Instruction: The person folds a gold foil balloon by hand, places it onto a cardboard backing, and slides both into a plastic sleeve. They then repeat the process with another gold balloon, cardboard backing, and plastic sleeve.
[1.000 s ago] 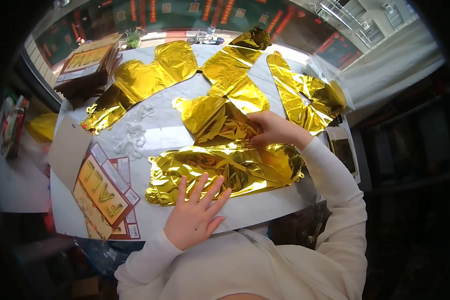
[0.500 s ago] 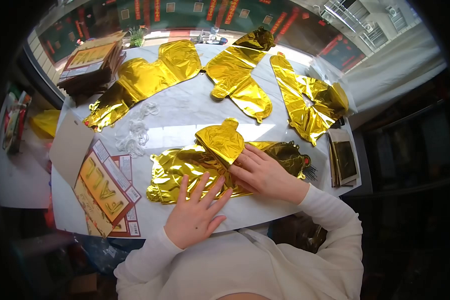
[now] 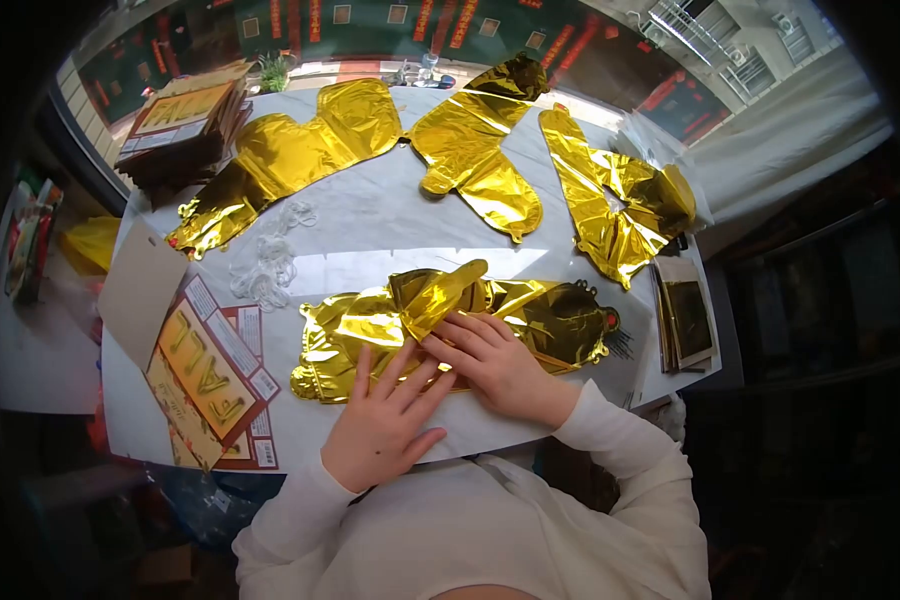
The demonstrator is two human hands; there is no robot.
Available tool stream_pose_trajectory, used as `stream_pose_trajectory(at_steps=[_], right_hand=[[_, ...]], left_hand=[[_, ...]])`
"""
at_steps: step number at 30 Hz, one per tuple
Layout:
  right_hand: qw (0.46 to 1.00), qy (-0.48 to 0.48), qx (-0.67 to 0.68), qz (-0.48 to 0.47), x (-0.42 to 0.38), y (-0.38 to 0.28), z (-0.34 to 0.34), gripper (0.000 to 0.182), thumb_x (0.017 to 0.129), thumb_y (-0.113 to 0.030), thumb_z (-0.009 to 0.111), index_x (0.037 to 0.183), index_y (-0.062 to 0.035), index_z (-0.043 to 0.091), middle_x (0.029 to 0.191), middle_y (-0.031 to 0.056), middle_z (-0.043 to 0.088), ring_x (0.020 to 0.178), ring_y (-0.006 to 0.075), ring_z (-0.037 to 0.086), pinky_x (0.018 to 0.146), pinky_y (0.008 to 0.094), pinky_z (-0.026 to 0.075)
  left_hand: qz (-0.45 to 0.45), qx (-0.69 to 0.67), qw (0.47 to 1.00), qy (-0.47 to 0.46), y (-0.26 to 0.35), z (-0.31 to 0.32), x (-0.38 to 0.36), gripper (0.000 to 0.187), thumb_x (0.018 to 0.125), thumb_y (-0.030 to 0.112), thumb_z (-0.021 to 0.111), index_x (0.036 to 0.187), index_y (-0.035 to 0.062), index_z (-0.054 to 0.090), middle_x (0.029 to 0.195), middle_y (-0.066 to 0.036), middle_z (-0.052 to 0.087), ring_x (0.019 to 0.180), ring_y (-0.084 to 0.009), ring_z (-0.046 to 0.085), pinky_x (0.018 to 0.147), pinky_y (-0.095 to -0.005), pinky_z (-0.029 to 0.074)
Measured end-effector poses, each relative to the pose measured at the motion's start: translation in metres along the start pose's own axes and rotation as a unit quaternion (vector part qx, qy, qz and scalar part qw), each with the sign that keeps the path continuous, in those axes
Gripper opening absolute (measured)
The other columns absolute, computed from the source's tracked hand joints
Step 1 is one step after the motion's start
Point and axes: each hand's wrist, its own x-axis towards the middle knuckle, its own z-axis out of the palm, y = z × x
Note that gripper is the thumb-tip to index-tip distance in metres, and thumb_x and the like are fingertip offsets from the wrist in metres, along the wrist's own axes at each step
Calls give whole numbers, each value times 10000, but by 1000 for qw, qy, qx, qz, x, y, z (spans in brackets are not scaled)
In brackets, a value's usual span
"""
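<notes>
A flat, shiny gold foil balloon (image 3: pixel 345 320) lies at the near middle of the table, partly folded, with one flap (image 3: pixel 452 298) standing up from it. My left hand (image 3: pixel 382 425) rests on its near edge, fingers spread. Beside it, my right hand (image 3: pixel 505 372) lies over the foil at the base of the flap, fingers stretched out and fingertips touching it. What is under the right fingers is hidden. Farther back lie more flat gold foil balloons: one at left (image 3: pixel 300 155), one in the middle (image 3: pixel 482 165) and one at right (image 3: pixel 625 215).
White string (image 3: pixel 268 265) lies tangled left of centre. Printed cards reading FALL (image 3: pixel 208 372) lie at the near left, and a stack of similar packs (image 3: pixel 182 120) stands at the far left. Thin dark sticks (image 3: pixel 622 345) and stacked cards (image 3: pixel 688 315) are at the right edge.
My right hand has moved left and a little toward me, closer to my left hand. The foil flap has gone from lying broad to a narrow, tilted fold. My left hand is nearly still.
</notes>
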Motion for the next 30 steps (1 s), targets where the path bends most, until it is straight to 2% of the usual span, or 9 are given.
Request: stream_pose_trajectory(at_steps=[4, 6, 7, 13, 15, 20, 22, 25, 30], right_hand=[[1000, -1, -17, -5, -6, 5, 5, 455, 950, -206, 651, 1396, -119, 644, 1379, 134, 639, 1379, 328, 545, 1164, 502, 379], [999, -39, -24, -19, -10, 11, 8, 434, 943, -200, 656, 1366, -99, 666, 1378, 154, 639, 1385, 341, 540, 1159, 505, 384], [999, -39, -23, -18, -12, 13, 11, 434, 943, -200, 656, 1366, -99, 666, 1378, 154, 639, 1385, 341, 540, 1159, 505, 384], [999, 11, 47, 22, -24, 22, 25, 462, 862, -236, 724, 1283, -48, 690, 1315, 174, 648, 1315, 381, 562, 1140, 511, 403], [989, -71, 85, 100, -27, 23, 30, 527, 822, -248, 746, 1302, -40, 679, 1348, 178, 645, 1321, 396, 561, 1148, 517, 400], [999, -8, 25, 25, -23, 19, 22, 511, 854, -213, 733, 1331, -41, 668, 1417, 157, 628, 1348, 367, 549, 1152, 508, 394], [999, 7, -19, -25, -17, 20, 18, 490, 875, -205, 722, 1334, -42, 664, 1438, 149, 620, 1364, 354, 541, 1151, 502, 392], [999, 17, 21, -28, -12, 14, 12, 419, 892, -153, 710, 1302, -67, 696, 1462, 146, 603, 1386, 345, 547, 1142, 518, 412], [1000, 10, -1, -19, -7, 7, 5, 517, 903, -104, 685, 1409, -209, 684, 1499, 92, 596, 1395, 304, 546, 1143, 492, 416]], left_hand=[[49, -34, 993, 98, 0, 3, -8, 453, 831, 195, 828, 1263, 96, 738, 1312, -66, 696, 1281, -323, 615, 1165, -560, 409], [124, -61, 976, 167, 12, 2, -2, 346, 763, 112, 839, 1104, 103, 782, 1156, -25, 739, 1138, -273, 669, 1030, -437, 529], [155, -79, 973, 152, 14, -1, 8, 409, 796, 64, 788, 1203, 56, 748, 1242, -98, 707, 1204, -311, 657, 999, -424, 560], [103, -66, 992, 43, 32, -7, 63, 661, 898, 48, 700, 1514, -65, 489, 1530, -247, 522, 1423, -403, 526, 1160, -480, 461], [88, -42, 995, 37, 36, -3, 69, 684, 912, 92, 704, 1534, -65, 465, 1555, -244, 506, 1464, -393, 483, 1195, -486, 415], [47, 96, 994, 10, 39, 0, 66, 688, 931, 229, 728, 1532, -14, 499, 1568, -204, 515, 1473, -339, 470, 1206, -511, 362], [-25, 166, 986, -2, 33, -3, 58, 636, 952, 298, 672, 1509, 18, 546, 1398, -149, 606, 1274, -306, 562, 1112, -490, 389], [-72, 197, 978, 7, 29, -15, 55, 638, 897, 381, 778, 1444, 94, 618, 1206, -90, 656, 1150, -264, 587, 995, -472, 407], [-183, 219, 958, -20, 28, -37, 30, 668, 892, 466, 779, 1427, 91, 641, 1051, -98, 654, 1059, -262, 600, 878, -436, 412]])
